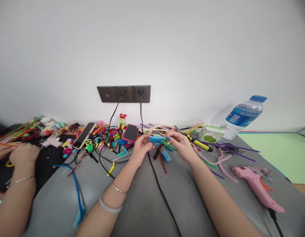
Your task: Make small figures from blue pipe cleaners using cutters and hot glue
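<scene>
A small bundle of light-blue pipe cleaner [156, 139] is held up over the middle of the table. My left hand [141, 148] pinches its left end between thumb and fingers. At the bundle's right end, my right hand [179, 142] closes its fingertips on a blue pipe-cleaner end [167, 138]. Just below them a second folded light-blue pipe-cleaner piece [166, 156] lies on the grey table [147, 204]. Dark red pipe-cleaner pieces [163, 163] rest beside it.
A pink glue gun [258, 189] lies at right, near a water bottle [244, 117] and green box [211, 134]. Black cables [162, 191] cross the table. Two phones [131, 132] and several pipe-cleaner figures [89, 144] lie leftward. Another person's hand [24, 154] works at far left.
</scene>
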### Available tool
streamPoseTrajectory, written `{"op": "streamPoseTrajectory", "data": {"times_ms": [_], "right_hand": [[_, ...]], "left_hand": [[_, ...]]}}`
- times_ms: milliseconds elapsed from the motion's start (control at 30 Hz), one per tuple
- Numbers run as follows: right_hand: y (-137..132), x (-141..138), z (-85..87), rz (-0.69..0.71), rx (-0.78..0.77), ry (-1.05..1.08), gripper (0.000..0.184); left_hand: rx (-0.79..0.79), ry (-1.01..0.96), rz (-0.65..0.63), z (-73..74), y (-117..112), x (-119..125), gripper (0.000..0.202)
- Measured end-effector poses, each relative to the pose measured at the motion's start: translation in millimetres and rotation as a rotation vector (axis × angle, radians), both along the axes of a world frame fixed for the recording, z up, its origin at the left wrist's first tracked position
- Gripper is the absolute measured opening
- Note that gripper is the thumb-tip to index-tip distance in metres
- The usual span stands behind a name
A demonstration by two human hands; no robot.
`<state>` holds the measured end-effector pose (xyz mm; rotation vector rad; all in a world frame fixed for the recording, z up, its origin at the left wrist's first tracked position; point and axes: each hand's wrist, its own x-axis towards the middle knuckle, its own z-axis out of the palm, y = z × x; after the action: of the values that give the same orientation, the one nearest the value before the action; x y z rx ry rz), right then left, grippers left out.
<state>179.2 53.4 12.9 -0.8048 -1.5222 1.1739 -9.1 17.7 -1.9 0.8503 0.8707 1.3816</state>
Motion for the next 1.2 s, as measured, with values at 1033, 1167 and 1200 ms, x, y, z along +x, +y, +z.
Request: {"op": "streamPoseTrajectory", "data": {"times_ms": [1033,1167,1200], "right_hand": [[-7.2,-2.9,10.6,-0.064,0.397,-0.302,0.017],[-5.8,-1.5,9.8,-0.078,0.409,-0.250,0.015],[-5.0,-0.9,8.7,-0.086,0.413,-0.231,0.014]], "left_hand": [[0.052,0.054,-0.017,-1.6,0.8,-0.9,0.040],[0.053,0.062,-0.010,-1.9,0.9,-1.2,0.040],[0.053,0.063,-0.008,-1.9,0.9,-1.2,0.040]]}}
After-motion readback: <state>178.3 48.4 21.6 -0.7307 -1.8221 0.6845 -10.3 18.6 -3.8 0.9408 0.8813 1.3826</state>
